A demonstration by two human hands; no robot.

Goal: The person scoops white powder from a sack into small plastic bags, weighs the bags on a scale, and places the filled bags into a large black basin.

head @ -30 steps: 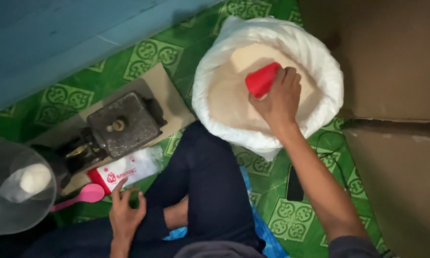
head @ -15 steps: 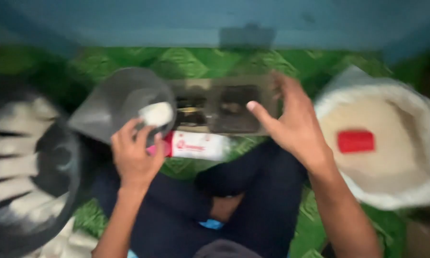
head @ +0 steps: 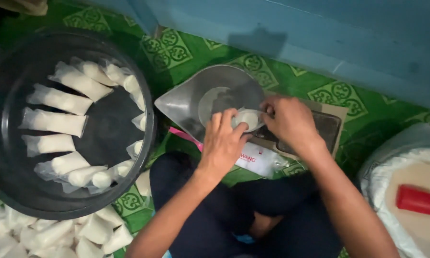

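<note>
Both hands (head: pixel 255 126) now on one pouch (head: pixel 248 118)

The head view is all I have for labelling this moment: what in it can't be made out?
- Small white packet: the left hand and right hand cover most of it; how each grip sits is unclear.
- Dark machine: mostly hidden behind the right hand and wrist.
- White sack with the red cup: cut off by the right and bottom edges.
- Loose filled packets: cut by the bottom-left corner.
</note>
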